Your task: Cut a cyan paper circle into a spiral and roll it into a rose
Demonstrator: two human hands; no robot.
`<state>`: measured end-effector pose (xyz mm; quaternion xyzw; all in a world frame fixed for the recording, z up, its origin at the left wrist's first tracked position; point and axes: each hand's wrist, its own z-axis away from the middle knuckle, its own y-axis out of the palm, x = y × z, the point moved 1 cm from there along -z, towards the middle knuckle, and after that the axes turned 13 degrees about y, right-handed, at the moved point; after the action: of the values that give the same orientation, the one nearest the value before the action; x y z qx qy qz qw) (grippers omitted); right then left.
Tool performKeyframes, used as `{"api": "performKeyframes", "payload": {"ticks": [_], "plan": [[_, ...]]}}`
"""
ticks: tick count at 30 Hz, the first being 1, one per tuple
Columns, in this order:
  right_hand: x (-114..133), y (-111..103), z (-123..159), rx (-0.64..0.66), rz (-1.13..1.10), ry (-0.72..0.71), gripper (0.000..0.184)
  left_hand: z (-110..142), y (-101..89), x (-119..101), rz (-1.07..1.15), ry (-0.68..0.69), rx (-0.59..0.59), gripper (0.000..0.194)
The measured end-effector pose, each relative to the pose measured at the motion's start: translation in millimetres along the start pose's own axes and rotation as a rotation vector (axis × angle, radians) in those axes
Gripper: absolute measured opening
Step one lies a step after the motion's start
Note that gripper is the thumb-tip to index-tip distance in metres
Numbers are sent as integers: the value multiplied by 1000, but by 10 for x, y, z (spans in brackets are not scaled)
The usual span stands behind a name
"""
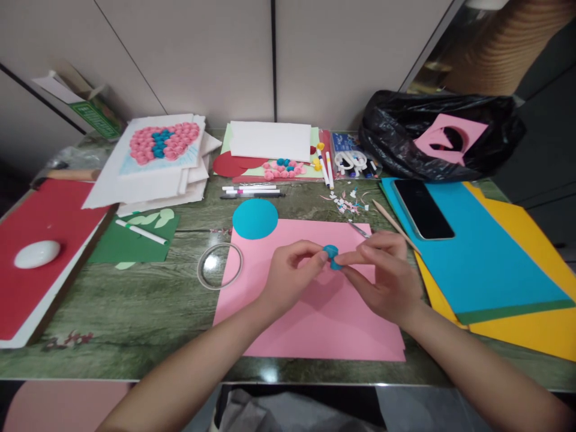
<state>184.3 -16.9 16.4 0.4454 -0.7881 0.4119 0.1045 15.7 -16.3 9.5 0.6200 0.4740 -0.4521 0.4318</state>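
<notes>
A small blue rolled paper flower is pinched between both my hands, above a sheet of pink paper. My left hand grips its left side with thumb and forefinger. From the right, my right hand presses the lower edge of the same piece with its fingertips. Partly hidden behind the right hand, the tip of a metal tool pokes out, its kind unclear. A blue paper circle lies on the pink sheet's upper left corner, and a roll of tape overlaps its left edge.
Paper scraps and a wooden stick lie behind my right hand. A phone rests on blue paper at right. Farther back are a black plastic bag, markers and a pink-and-blue flower picture. A red board is left.
</notes>
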Motion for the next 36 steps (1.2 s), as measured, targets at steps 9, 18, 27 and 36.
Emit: {"api": "performKeyframes", "payload": {"ticks": [9,18,27,36], "plan": [[-68,56,26,19,-222,122,70,4,-4,2,11,-10,-5,16],[-83,95,33,71,-366,277,60,7,-30,15,-64,37,-9,17],[-50,79,22,102,-364,332,61,-29,-71,-20,-330,245,43,12],[-64,101,38,113,-285,363,62,-70,-106,-30,-530,446,93,13]]}}
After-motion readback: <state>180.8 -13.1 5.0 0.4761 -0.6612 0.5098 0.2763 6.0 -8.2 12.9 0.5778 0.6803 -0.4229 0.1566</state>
